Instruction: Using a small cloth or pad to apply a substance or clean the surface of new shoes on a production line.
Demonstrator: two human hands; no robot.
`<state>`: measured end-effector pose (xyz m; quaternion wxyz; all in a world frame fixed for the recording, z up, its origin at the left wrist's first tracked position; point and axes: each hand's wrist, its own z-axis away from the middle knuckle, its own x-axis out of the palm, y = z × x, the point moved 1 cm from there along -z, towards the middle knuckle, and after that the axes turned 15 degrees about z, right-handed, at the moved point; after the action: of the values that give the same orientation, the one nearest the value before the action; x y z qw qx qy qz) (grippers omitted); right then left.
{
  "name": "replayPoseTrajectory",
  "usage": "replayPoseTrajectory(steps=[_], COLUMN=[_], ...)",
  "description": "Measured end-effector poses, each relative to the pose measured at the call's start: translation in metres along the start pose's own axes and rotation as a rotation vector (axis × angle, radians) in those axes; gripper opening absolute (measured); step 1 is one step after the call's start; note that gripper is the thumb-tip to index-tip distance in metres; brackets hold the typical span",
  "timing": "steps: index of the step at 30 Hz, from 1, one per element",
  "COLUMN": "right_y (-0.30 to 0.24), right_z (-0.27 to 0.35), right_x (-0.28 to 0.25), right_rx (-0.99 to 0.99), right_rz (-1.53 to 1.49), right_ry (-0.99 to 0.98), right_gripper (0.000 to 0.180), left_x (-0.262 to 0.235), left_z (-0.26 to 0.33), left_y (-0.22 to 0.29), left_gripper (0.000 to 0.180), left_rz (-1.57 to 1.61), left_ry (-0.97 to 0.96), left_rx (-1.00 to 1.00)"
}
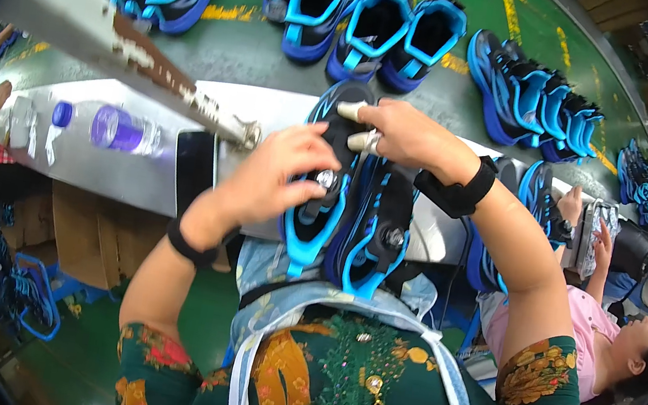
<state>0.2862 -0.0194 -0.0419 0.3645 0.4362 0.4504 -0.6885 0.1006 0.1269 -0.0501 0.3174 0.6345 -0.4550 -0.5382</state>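
Before me lies a black sneaker with bright blue trim, its toe pointing away from me. My left hand is closed over its left side, thumb and fingers around the round silver dial on its front. My right hand reaches in from the right, its finger and thumb in pale finger cots gripping the shoe near the toe. What lies under those fingertips is hidden. A second, matching sneaker with a dark dial rests close against the first one's right side, touched by neither hand.
Matching sneakers stand in rows on the green surface beyond the bench. A worn metal post slants in at left, near a dark phone-like slab and a purple-labelled bottle. A co-worker in pink sits at right.
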Motion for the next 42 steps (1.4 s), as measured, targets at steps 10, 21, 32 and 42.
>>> replayPoseTrajectory(steps=[10,21,32,42], right_y=[0.066,0.267,0.214,0.06], right_z=[-0.091,0.063,0.106,0.136], right_x=[0.03,-0.007,-0.098,-0.103], right_rx=[0.256,0.31,0.2,-0.034], right_rz=[0.661,0.684,0.133,0.015], right_ry=[0.289,0.242,0.174,-0.08], right_gripper=[0.019,0.042,0.043,0.038], left_x=[0.094,0.062,-0.127,-0.116], left_z=[0.035,-0.072,-0.206,-0.173], left_y=[0.069,0.013,-0.078,-0.119], left_gripper=[0.087,0.058,0.027,0.023], left_rz=[-0.367,-0.363,-0.91,-0.976], left_ry=[-0.011,0.087,0.506,0.707], left_rx=[-0.345,-0.508,-0.603,-0.84])
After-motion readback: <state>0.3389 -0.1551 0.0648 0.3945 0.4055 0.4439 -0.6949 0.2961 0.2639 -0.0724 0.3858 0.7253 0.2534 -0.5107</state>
